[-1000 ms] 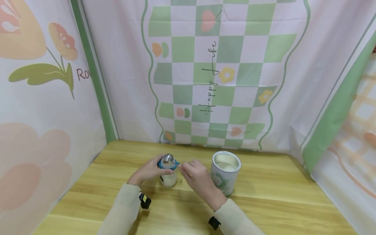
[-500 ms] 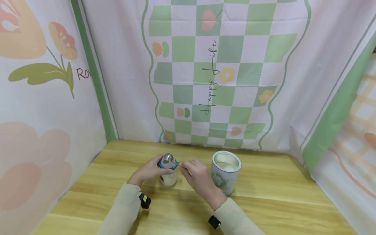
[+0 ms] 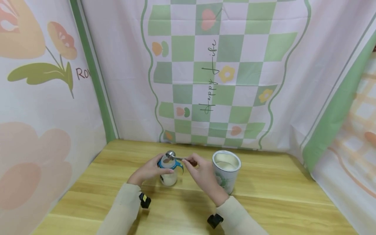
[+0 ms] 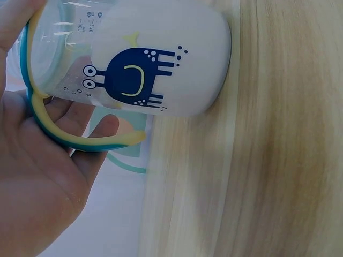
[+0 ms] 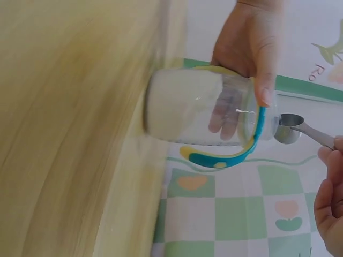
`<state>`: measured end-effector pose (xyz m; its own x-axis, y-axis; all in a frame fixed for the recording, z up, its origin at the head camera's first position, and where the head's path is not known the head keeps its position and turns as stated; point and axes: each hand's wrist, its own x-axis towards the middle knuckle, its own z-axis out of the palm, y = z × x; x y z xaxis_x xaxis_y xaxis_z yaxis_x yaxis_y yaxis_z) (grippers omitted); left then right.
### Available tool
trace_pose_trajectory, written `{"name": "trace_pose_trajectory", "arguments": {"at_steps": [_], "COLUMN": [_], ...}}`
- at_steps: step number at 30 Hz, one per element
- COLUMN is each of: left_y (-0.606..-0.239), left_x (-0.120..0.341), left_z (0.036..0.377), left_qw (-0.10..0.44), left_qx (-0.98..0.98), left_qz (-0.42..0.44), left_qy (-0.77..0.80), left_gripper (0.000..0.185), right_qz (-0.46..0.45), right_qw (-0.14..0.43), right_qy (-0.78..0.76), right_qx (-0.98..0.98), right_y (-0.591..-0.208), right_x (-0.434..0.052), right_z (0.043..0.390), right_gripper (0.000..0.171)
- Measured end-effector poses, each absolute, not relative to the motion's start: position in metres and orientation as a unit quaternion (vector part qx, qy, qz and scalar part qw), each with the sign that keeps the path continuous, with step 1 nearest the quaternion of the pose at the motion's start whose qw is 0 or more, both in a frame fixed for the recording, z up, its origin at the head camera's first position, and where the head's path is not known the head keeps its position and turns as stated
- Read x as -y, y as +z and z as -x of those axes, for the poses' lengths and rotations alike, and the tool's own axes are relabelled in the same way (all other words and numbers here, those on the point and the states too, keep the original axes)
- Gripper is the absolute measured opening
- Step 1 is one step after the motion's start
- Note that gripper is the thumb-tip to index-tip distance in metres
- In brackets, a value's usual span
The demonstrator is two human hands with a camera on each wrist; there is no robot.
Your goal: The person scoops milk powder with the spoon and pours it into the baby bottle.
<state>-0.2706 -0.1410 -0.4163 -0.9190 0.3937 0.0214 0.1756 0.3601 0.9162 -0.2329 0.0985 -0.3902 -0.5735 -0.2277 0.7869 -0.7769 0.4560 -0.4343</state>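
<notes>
An upright baby bottle (image 3: 168,179) stands on the wooden table, filled partway with white contents. It has a blue and yellow handle ring and a dark cartoon animal print (image 4: 134,77). My left hand (image 3: 150,169) holds it near the top, thumb in front and fingers behind. Just at the bottle's uncapped mouth is the round bowl of a metal measuring spoon (image 5: 316,134). My right hand (image 3: 204,173) pinches that spoon by its handle, whose end looks brown. What the bowl contains cannot be made out.
To the right of the bottle, close behind my right hand, stands an uncapped white can (image 3: 225,179) with a green floral print. Pale powder (image 3: 225,166) lies inside it. A checkered curtain (image 3: 215,75) hangs along the table's back edge.
My right hand has lifted a little and shifted right, bringing the spoon slightly higher and tilting it differently. The bottle's right handle now shows more fully. My left hand stays put.
</notes>
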Motion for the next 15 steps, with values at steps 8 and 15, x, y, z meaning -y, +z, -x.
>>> {"name": "trace_pose_trajectory", "arguments": {"at_steps": [8,15], "left_y": [-0.414,-0.415], "left_x": [0.141,0.141], "left_z": [0.268,0.269], "left_qw": [0.103,0.104], "left_qx": [-0.822,-0.817], "left_qz": [-0.167,-0.173], "left_qy": [0.534,0.54], "left_gripper": [0.073,0.069], "right_qz": [-0.234,-0.191], "right_qw": [0.261,0.212], "right_qy": [0.518,0.584], "right_qx": [0.78,0.76], "right_y": [-0.381,-0.375], "right_x": [-0.102,-0.107], "right_z": [0.229,0.23], "right_gripper": [0.006,0.011]}}
